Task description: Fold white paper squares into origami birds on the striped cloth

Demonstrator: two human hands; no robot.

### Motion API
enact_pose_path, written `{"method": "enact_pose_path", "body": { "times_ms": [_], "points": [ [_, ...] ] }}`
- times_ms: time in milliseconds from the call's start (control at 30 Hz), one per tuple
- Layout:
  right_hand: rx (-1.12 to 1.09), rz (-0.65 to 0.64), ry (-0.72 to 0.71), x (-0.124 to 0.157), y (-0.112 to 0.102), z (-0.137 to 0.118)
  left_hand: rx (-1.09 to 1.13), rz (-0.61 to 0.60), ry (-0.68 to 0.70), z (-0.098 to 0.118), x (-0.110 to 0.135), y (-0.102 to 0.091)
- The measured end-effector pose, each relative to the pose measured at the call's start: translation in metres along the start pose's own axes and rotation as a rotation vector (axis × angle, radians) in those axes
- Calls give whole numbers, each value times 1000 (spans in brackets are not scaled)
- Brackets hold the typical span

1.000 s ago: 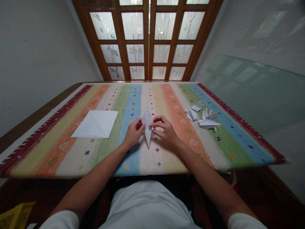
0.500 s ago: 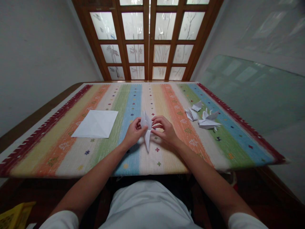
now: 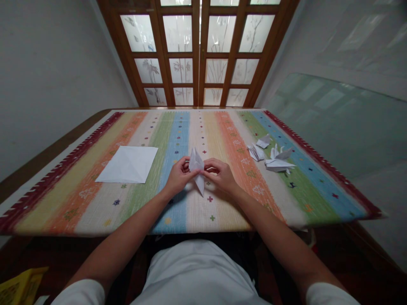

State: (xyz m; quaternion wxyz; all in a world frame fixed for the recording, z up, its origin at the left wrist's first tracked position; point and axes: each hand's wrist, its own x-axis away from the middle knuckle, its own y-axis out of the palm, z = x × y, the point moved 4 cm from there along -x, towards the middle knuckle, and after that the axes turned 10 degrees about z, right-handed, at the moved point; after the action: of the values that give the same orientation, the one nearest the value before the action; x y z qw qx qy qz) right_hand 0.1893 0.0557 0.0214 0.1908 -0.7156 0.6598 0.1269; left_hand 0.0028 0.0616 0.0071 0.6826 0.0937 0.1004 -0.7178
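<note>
- A pointed folded white paper [image 3: 196, 169] sits between my hands, just above the table's middle
- My left hand [image 3: 180, 177] and right hand [image 3: 221, 176] both pinch it, fingers curled, forearms angled inward
- Left of my hands: one creased square sheet [image 3: 129, 164]
- Right of them: three folded paper figures [image 3: 279, 162]
- Beneath everything: a striped cloth [image 3: 79, 212]
- Ahead: wooden doors [image 3: 197, 55] with frosted panes

This looks like a room in a private home: wooden-framed glass doors [image 3: 199, 53] with frosted plant patterns stand at top centre, a plain painted wall [image 3: 54, 84] runs along the upper left, and a striped woven cloth [image 3: 95, 212] covers a wooden table [image 3: 54, 146].
</note>
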Motion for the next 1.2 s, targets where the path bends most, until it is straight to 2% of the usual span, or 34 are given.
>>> {"method": "enact_pose_path", "body": {
  "times_ms": [100, 233, 333, 400, 533, 667, 767, 1033, 1200],
  "points": [
    [-15, 49, 23, -1, -2, 4, 38, -1, -48, 0, 1, 1],
    [110, -62, -123, -1, -3, -2, 89, 75, -121, -2, 2, -4],
    [199, -120, -227, -1, -4, -7, 68, 133, -92, 0, 2, -8],
    [212, -118, -235, -1, -5, -8, 7, 135, -45, 4, 2, -9],
    [167, -59, -176, -3, -7, -4, -104, 66, 47, 12, 3, -6],
    [27, 28, -15, -3, -6, 5, -75, -16, 129, 18, 8, 0],
    [-62, 72, 78, -2, -4, 9, -99, -47, 134, 19, 11, 3],
    [-87, -73, 153, 2, 5, 11, -35, 87, 7, 9, 6, -1],
    [-106, -97, 172, 2, 5, 14, -61, 163, 5, 12, 4, -6]
  ]
}}
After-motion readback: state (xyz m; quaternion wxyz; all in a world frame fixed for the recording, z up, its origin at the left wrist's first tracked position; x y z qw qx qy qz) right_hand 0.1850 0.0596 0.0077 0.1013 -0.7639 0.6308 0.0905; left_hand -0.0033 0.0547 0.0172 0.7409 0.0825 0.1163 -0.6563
